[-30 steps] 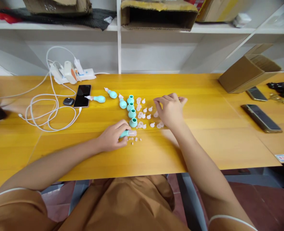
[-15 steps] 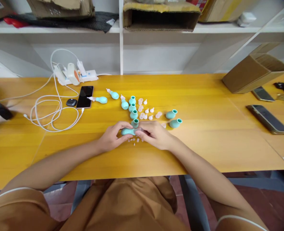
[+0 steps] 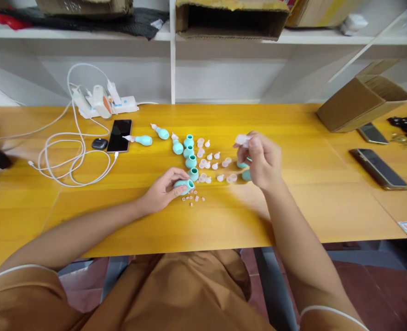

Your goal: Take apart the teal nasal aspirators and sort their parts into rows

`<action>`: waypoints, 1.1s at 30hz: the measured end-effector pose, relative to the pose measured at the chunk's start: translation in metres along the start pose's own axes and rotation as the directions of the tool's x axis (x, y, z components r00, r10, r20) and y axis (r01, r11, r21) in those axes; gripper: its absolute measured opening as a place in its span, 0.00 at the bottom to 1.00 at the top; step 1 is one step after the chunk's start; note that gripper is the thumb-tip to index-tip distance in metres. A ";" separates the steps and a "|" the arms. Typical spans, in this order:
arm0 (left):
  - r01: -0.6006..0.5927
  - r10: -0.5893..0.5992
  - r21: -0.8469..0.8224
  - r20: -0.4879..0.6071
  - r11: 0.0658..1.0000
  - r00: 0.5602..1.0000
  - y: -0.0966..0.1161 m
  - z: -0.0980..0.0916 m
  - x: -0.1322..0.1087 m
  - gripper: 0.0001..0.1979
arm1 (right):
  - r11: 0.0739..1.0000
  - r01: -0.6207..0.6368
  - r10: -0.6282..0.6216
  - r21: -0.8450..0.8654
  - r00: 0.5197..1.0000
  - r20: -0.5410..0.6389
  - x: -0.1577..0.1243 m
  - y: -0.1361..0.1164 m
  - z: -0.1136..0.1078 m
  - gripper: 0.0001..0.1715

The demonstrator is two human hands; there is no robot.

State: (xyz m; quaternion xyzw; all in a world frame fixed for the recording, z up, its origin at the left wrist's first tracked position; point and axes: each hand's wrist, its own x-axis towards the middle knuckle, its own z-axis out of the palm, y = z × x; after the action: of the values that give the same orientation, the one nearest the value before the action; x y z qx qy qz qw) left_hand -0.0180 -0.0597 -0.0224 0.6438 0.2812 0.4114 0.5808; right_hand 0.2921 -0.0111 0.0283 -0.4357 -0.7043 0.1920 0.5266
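Holding a teal bulb (image 3: 184, 185), left hand (image 3: 162, 191) rests; right hand (image 3: 263, 161) pinches pink tip (image 3: 242, 139).

Teal bulbs (image 3: 190, 161), pale pink tips (image 3: 210, 156), yellow wooden table (image 3: 293, 197), white cable (image 3: 68, 156).

A small assembly or packing workroom is suggested: a long yellow wooden desk (image 3: 293, 207) is set against white shelving (image 3: 171, 55) stacked with worn brown cardboard boxes (image 3: 231, 33), and many identical small teal rubber bulbs (image 3: 190, 162) and translucent pink plastic tips (image 3: 209, 156) are laid out in batches on it.
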 end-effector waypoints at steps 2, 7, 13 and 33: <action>0.009 -0.010 0.018 0.009 1.000 1.000 -0.001 0.000 0.000 0.17 | 0.968 0.016 -0.038 -0.252 0.996 -0.083 0.010 0.014 -0.011 0.25; 0.000 -0.001 0.096 0.019 0.995 1.000 -0.003 -0.001 -0.003 0.17 | 0.880 0.016 -0.021 -0.475 1.000 -0.005 0.018 0.051 -0.009 0.19; -0.030 0.026 0.162 0.030 0.986 0.999 -0.004 -0.003 -0.003 0.17 | 0.825 0.059 0.063 -0.563 0.979 0.195 0.019 0.070 -0.003 0.13; -0.115 0.121 0.250 -0.009 0.961 0.993 -0.008 -0.002 -0.003 0.15 | 0.865 0.205 -0.139 -0.459 0.975 0.173 0.009 0.011 0.008 0.16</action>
State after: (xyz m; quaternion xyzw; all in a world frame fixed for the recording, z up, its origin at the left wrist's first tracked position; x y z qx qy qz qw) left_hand -0.0204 -0.0594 -0.0306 0.7222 0.2987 0.4144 0.4663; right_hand 0.2890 0.0032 0.0227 -0.4724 -0.7997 -0.0049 0.3705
